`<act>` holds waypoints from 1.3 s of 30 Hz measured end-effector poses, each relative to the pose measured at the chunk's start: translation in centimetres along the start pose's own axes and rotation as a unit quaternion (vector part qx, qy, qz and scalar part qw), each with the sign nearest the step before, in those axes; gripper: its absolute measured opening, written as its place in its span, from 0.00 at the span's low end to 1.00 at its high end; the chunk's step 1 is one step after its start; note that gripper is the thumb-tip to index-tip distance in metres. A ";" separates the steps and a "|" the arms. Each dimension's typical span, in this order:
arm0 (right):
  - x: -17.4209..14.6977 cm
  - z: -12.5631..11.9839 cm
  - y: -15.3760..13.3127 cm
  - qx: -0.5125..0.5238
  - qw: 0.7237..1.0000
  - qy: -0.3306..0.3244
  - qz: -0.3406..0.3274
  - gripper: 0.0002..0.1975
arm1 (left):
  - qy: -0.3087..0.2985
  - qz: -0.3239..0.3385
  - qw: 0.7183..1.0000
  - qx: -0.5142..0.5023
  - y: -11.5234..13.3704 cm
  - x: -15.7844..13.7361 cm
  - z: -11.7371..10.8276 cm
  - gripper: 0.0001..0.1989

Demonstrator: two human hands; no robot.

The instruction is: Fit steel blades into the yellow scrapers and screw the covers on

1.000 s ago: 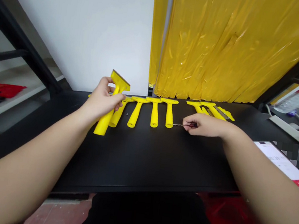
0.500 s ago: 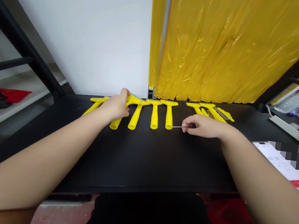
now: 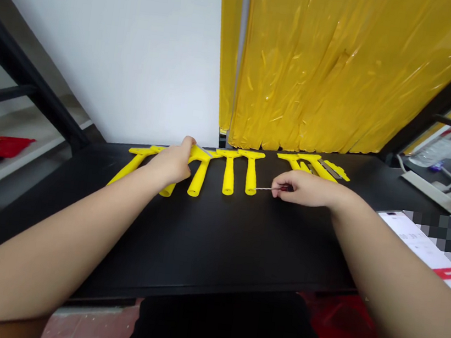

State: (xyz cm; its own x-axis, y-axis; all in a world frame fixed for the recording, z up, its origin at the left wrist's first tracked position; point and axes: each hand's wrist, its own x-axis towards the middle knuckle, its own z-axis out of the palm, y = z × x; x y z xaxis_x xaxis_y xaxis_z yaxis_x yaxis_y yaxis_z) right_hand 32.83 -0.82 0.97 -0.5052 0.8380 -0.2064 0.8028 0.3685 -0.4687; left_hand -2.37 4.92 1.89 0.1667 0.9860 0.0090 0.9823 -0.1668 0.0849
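Scrapers (image 3: 229, 181): plain bright yellow, head and handle alike. Thin tool (image 3: 263, 188): silvery shaft, dark red handle. Table (image 3: 215, 245): solid black, no pattern. Back panel (image 3: 142, 47) plain white; plastic sheeting (image 3: 297, 62) beside it amber-yellow, glossy streaks. Frame bars (image 3: 8, 51) black. Phone (image 3: 418, 247): white screen, one red block, grey checker of pixelation at upper right. Packet (image 3: 6, 146) at far left is red. Floor (image 3: 90, 328) dusty reddish-pink. Clothing (image 3: 204, 327) plain black. Shiny item (image 3: 353, 333) below the table edge: red.
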 end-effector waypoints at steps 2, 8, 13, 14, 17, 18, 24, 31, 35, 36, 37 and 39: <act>0.0 0.0 -0.1 0.001 1.000 0.000 0.002 0.09 | 0.003 0.005 1.000 -0.013 -0.3 0.1 0.1 0.42; 0.0 -0.1 -0.1 0.004 1.000 -0.002 0.005 0.09 | 0.034 0.033 0.999 -0.014 -0.7 0.2 0.5 0.43; 0.0 0.0 -0.1 0.006 1.000 0.005 0.005 0.09 | 0.054 0.047 0.997 0.007 -0.7 0.2 0.5 0.41; 0.0 0.0 -0.1 0.007 1.000 0.006 0.007 0.08 | 0.056 0.047 0.997 0.009 -0.8 0.2 0.4 0.41; 0.0 -0.1 -0.1 0.008 1.000 0.008 0.006 0.08 | 0.068 0.047 0.996 0.020 -0.7 -0.1 -0.4 0.39; -0.1 -0.2 0.0 0.006 1.000 0.008 0.006 0.08 | 0.074 0.050 0.996 0.023 -0.5 -0.5 -0.7 0.38; -0.1 -0.1 0.8 -0.007 0.999 -0.030 0.025 0.07 | 0.137 0.134 0.981 0.036 2.6 -5.3 -1.7 0.37; -0.4 -0.1 0.9 0.011 0.998 -0.056 0.006 0.06 | 0.215 0.256 0.940 0.065 4.4 -8.3 1.0 0.38; 0.0 0.3 -0.8 0.105 0.992 0.044 -0.056 0.07 | 0.232 0.299 0.924 0.050 4.5 -8.3 2.2 0.40; 0.2 0.6 -1.5 0.148 0.983 0.074 -0.076 0.09 | 0.241 0.314 0.918 0.037 4.5 -8.4 2.4 0.41; 0.5 1.1 -2.1 0.189 0.973 0.095 -0.097 0.11 | 0.250 0.329 0.910 0.024 4.6 -8.4 2.6 0.41; 1.2 2.3 -3.5 0.265 0.951 0.094 -0.130 0.12 | 0.263 0.355 0.897 0.005 4.7 -8.6 3.0 0.40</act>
State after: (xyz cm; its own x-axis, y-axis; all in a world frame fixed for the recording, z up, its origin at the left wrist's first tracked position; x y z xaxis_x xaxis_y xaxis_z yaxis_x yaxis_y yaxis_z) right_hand 28.69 -2.04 0.44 -0.5595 0.8216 0.1091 0.3605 0.3598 -0.8606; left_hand 1.07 -4.39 -0.74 0.6898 0.4975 0.5260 0.6457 -0.7514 -0.1362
